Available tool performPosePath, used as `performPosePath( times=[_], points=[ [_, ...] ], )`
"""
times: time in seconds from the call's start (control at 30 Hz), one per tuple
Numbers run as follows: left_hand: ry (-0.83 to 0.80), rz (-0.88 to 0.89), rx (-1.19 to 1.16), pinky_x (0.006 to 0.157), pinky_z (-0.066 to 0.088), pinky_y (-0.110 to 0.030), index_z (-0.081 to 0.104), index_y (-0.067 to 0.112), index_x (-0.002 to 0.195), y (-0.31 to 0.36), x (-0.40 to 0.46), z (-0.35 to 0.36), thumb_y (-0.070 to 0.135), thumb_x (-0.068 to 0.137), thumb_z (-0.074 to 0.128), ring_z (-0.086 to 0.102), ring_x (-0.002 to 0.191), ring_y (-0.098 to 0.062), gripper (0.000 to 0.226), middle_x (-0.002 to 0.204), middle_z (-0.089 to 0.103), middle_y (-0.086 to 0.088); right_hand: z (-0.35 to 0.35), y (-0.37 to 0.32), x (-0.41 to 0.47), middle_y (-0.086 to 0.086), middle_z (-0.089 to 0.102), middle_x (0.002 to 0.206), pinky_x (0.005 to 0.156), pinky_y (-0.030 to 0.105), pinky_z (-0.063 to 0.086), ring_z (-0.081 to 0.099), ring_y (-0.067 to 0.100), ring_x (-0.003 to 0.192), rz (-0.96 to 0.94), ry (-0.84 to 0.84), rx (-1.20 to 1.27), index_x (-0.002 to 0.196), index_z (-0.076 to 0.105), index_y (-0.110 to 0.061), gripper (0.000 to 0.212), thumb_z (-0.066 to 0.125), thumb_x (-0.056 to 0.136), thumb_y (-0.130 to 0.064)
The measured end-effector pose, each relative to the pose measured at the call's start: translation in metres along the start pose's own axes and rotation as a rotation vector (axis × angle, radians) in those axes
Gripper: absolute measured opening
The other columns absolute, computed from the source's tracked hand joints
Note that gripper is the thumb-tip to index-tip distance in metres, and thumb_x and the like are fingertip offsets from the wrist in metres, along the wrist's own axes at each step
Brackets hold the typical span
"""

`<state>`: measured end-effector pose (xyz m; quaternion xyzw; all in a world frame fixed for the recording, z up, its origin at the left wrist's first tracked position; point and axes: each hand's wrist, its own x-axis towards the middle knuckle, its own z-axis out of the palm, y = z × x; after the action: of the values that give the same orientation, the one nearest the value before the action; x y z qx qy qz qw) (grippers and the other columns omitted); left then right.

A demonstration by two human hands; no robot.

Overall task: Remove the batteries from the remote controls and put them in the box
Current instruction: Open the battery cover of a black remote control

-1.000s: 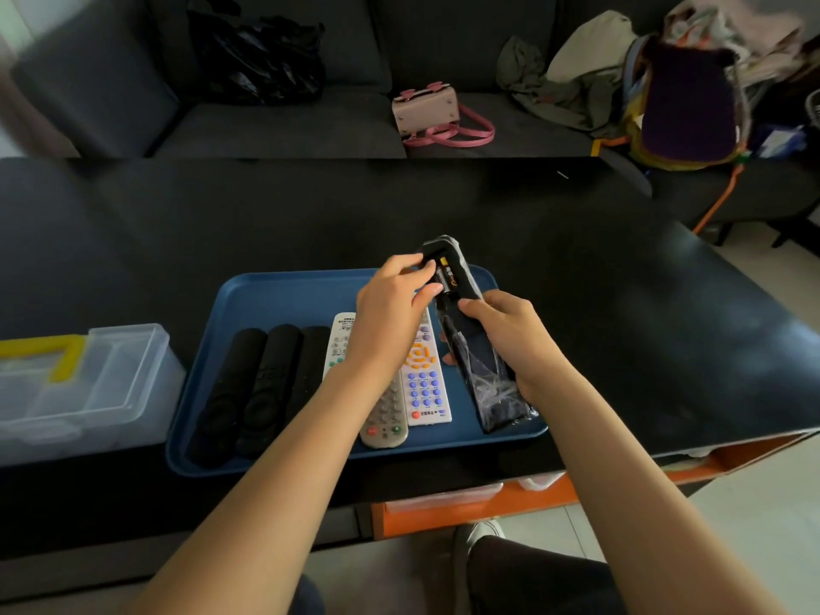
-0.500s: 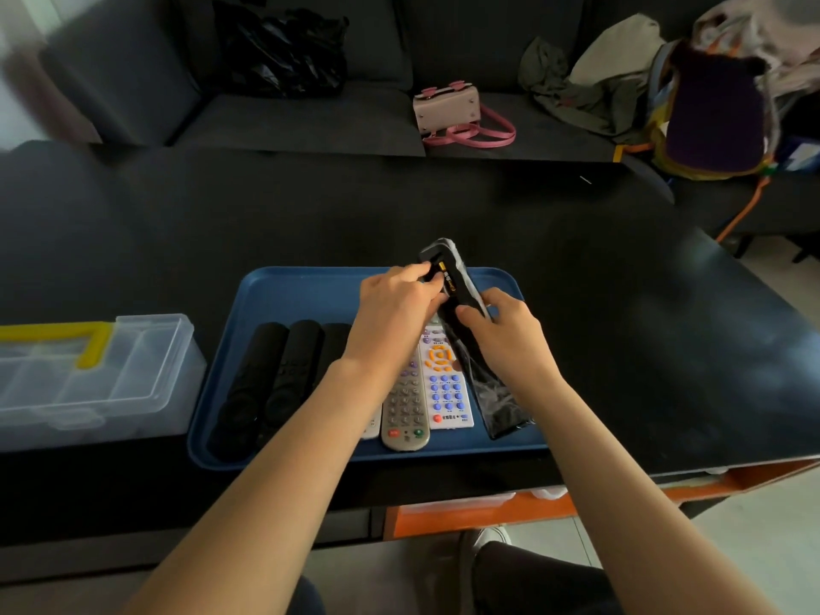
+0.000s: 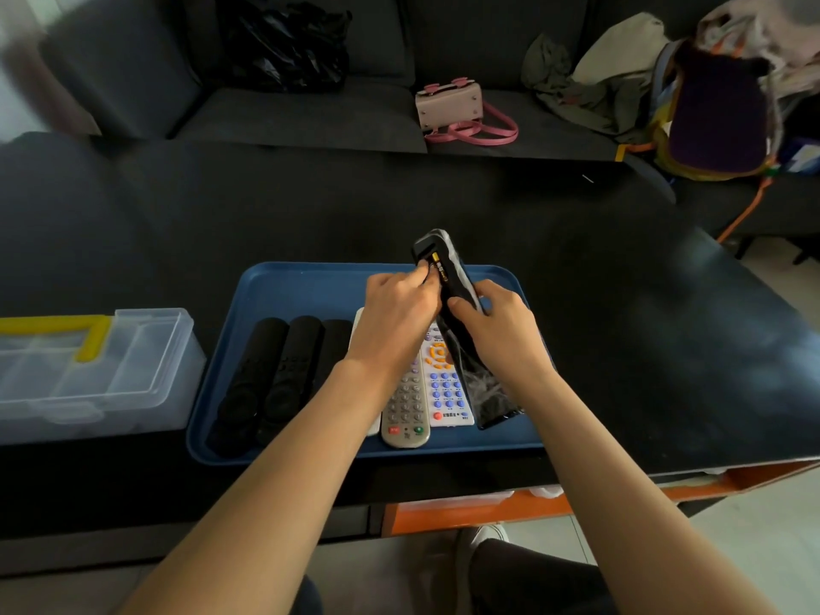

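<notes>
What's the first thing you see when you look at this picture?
Two bare hands meet in the middle: the right hand holds up a black remote in a clear wrapper, while the left hand picks at the battery in its open back. Below them, a blue tray holds more remotes, and a clear plastic box stands to its left.

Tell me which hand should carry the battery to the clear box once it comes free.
Left. The left hand already has its fingertips at the battery in the open compartment, and the clear box sits on that side of the blue tray. The right hand is steadying the black remote.
</notes>
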<state>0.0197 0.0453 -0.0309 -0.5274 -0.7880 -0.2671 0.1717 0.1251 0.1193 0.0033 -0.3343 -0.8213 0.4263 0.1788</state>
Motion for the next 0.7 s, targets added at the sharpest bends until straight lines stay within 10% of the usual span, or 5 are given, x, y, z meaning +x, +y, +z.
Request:
performPosePath(
  times=[0.17,0.7],
  points=[
    [-0.034,0.012,-0.112,0.062,0.049,-0.037,0.063,0.002,0.077,-0.004,0.002,-0.014,0.002,0.084,0.059,0.061,0.068,-0.026,0.008,0.079,0.063,-0.011,-0.001,0.002,-0.002,0.006,0.067,0.086,0.07,0.044,0.059,0.069,0.023,0.074,0.067,-0.042,0.055,0.098,0.057,-0.014,0.015,0.054,0.093,-0.029],
    [0.009,-0.149,-0.251,0.09,0.05,-0.04,0.061,0.0,0.118,-0.002,0.0,-0.008,0.01,0.092,0.054,0.06,0.107,-0.028,0.029,0.126,0.056,-0.017,0.003,-0.001,-0.003,0.005,0.066,0.088,0.07,0.044,0.057,0.067,0.02,0.075,-0.01,0.022,-0.043,0.1,0.056,-0.012,0.018,0.052,0.095,-0.03]
  ],
)
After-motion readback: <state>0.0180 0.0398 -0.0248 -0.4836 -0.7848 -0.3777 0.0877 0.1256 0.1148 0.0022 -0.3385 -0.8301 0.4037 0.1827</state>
